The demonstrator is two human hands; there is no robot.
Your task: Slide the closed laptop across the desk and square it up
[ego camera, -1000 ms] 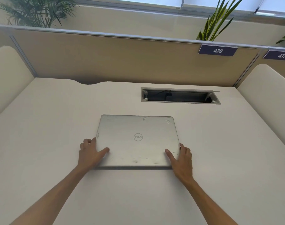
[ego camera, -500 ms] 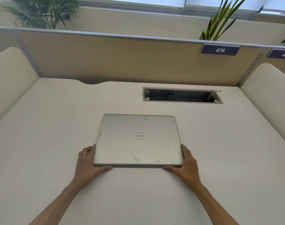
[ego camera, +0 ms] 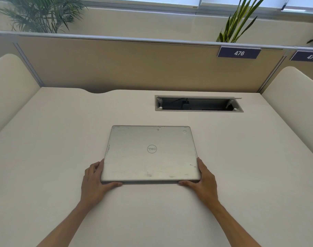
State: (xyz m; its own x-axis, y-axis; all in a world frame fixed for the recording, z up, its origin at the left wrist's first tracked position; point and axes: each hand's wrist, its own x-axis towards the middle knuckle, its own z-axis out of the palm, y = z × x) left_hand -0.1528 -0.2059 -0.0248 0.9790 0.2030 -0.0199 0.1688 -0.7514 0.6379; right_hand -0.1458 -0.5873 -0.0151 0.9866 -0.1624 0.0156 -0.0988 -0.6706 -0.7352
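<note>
Silver closed laptop (ego camera: 150,154) lies flat on the desk (ego camera: 45,139), its near corners cupped by the left hand (ego camera: 95,182) and right hand (ego camera: 203,180); the open cable tray (ego camera: 198,104) beyond holds wiring.

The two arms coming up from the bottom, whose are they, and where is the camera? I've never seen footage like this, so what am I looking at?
There is no machine here. The camera sits on a person's head and looks forward and down, so the arms are the wearer's own. The left hand and right hand cup the two near corners of a closed silver laptop, fingers along its sides and thumbs at its front edge. It lies flat on a pale desk, lid logo facing up. Behind it is an open cable slot set into the desk, then a tan partition carrying a sign reading 476. Plants stand behind the partition.
</note>
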